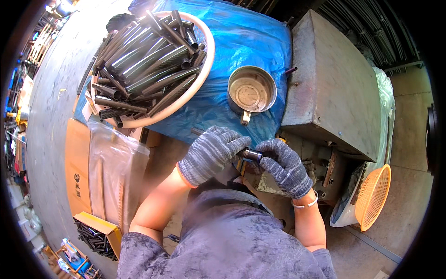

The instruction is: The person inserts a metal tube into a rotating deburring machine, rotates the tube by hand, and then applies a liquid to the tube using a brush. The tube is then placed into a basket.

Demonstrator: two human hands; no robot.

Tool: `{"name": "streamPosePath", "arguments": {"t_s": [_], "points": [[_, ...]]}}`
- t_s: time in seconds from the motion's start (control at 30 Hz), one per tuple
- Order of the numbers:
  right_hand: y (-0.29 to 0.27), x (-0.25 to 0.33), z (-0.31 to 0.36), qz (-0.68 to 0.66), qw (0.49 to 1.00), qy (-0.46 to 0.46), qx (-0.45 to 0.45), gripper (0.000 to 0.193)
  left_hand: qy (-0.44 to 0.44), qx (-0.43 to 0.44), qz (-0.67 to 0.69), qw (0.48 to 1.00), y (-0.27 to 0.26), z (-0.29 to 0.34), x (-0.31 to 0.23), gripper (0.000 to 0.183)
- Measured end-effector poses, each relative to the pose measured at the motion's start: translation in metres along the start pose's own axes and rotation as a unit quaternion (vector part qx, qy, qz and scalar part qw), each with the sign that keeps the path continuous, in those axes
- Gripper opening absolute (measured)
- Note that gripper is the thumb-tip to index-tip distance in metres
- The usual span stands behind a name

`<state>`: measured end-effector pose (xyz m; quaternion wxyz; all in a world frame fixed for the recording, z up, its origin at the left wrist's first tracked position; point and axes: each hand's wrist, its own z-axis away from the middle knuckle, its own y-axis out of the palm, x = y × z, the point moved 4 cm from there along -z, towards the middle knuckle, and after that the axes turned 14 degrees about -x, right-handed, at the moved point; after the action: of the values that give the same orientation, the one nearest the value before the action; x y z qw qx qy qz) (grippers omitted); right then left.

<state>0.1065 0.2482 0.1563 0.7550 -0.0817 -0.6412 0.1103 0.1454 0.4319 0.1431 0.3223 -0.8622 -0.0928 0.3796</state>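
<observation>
A slim dark tube lies across both hands in front of my body. My left hand, in a grey striped knit glove, is closed around its middle; one end sticks out to the left past the fingers. Thumb and fingers of my right hand, gloved alike, pinch at the shiny black right end. Whether that end is a separate fitting I cannot tell. Just beyond the hands a worn metal mug stands on blue plastic sheeting, its handle toward me.
A wide pale basin heaped with dark tubes stands at the far left. To the right is a big grey metal box, with an orange plastic basket nearer me. A carton of short black pieces sits lower left, by cardboard.
</observation>
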Motion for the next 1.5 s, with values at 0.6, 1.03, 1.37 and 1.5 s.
{"name": "streamPosePath", "arguments": {"t_s": [0.6, 1.03, 1.37, 1.5], "points": [[-0.024, -0.006, 0.031, -0.061, 0.994, -0.06, -0.066, 0.028, 0.097, -0.073, 0.006, 0.993, 0.016, -0.035, -0.038, 0.034], [-0.021, 0.007, 0.046, -0.021, 0.972, -0.093, -0.215, 0.029, -0.096, -0.356, 0.081, 0.926, -0.001, -0.012, -0.033, 0.062], [0.024, -0.043, 0.065, -0.043, 0.987, -0.008, -0.156, 0.034, -0.52, -0.238, 0.742, 0.348, 0.092, 0.019, -0.004, 0.037], [0.026, -0.058, 0.068, -0.057, 0.988, 0.025, -0.145, 0.032, -0.51, -0.206, 0.765, 0.336, 0.105, 0.025, -0.001, 0.038]]}}
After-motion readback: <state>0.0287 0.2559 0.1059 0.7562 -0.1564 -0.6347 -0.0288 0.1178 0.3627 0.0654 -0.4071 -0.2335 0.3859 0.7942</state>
